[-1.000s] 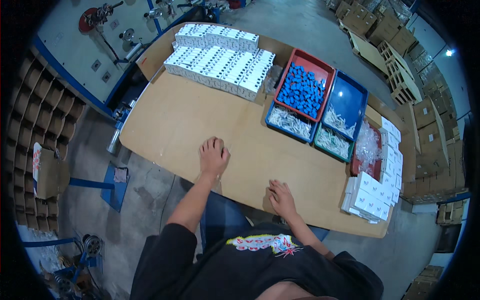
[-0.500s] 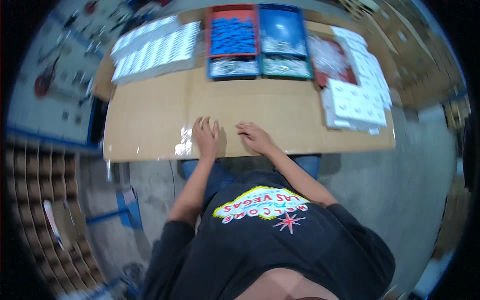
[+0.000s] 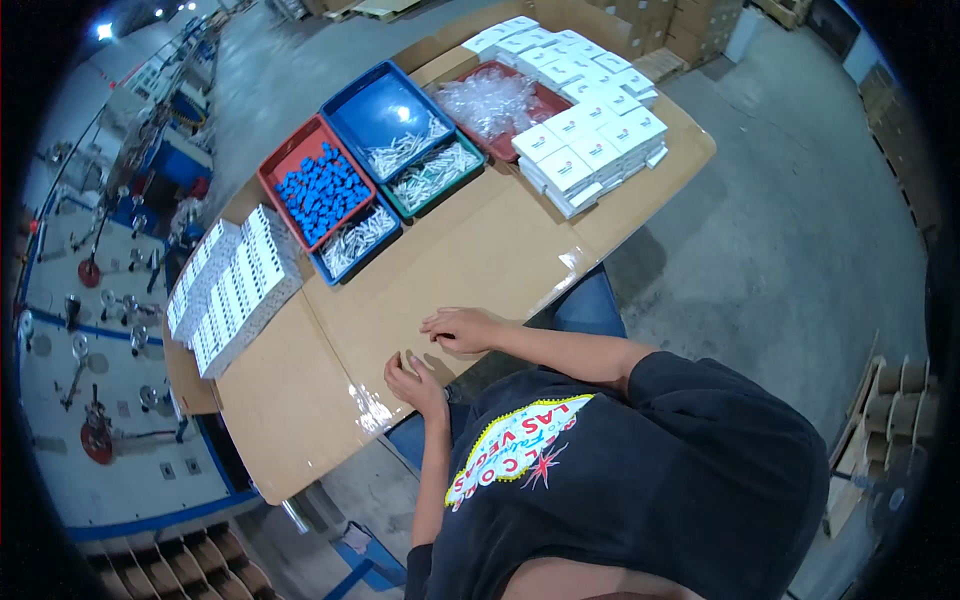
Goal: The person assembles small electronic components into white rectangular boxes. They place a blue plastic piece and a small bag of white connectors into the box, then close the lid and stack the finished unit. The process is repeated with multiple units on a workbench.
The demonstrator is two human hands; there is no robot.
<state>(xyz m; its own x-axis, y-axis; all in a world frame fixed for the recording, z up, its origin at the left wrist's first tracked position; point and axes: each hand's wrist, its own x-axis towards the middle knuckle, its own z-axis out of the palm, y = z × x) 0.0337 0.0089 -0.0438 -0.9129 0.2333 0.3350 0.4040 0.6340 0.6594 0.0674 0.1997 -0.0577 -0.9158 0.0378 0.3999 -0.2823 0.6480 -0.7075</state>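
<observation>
My left hand (image 3: 417,385) rests on the cardboard-covered tabletop (image 3: 470,262) close to its front edge. Its fingers are loosely bent and apart, with nothing in them. Just beyond it, my right hand (image 3: 462,330) lies on the same cardboard, palm down and fingers relaxed, also without anything held. A small gap separates the two hands. Farther off stands a red tray (image 3: 292,158) of small blue pieces, beside a lower blue tray (image 3: 386,240) of thin white pieces. Those trays are the nearest things ahead of my hands.
A large blue tray (image 3: 365,112) and a green tray (image 3: 452,188) also hold white pieces. Clear plastic bags (image 3: 490,100) fill another red tray (image 3: 548,103). Stacked white boxes (image 3: 592,150) occupy the right side; long blocks of white cartons (image 3: 245,295) line the left.
The whole view has turned, so the table now slants up to the right. My hands stay near the front edge, empty; the right hand appears closer to the left.
</observation>
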